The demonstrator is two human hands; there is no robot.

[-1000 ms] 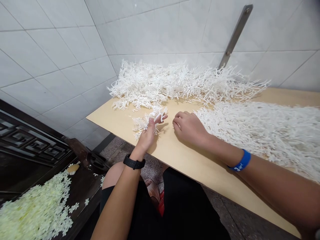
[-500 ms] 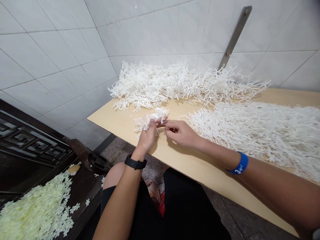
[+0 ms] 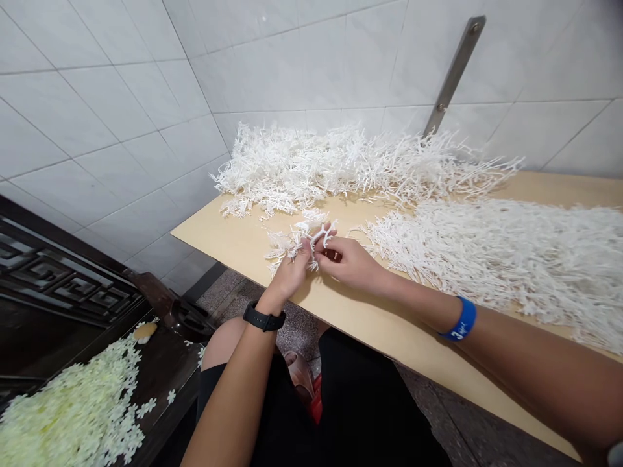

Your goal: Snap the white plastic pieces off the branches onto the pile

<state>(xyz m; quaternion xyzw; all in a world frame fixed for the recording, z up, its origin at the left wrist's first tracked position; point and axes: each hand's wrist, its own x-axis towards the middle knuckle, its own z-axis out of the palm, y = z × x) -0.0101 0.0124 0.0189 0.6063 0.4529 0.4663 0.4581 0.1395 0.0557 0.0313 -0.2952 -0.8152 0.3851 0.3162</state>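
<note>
My left hand [image 3: 293,269], with a black watch on its wrist, is closed on a white branching plastic sprig [image 3: 320,235]. The sprig's forked tips stick up above the fingers. My right hand [image 3: 348,261], wearing a blue wristband, meets the left one with thumb and forefinger pinched at the sprig's lower part. The exact spot of the pinch is partly hidden. A small clump of white sprigs [image 3: 282,245] lies on the board just beyond my left hand.
On the tan board [image 3: 204,224] a tall heap of white sprigs [image 3: 311,162] lies along the tiled wall. A flatter pile [image 3: 506,253] spreads at right. Pale yellow-green plastic flowers [image 3: 73,408] cover a dark wooden seat at lower left. A metal bracket [image 3: 455,71] is fixed to the wall.
The hands have come together, the left moving slightly right. A forked sprig now shows upright between them, where earlier the right hand was pinched beside the left fingers.
</note>
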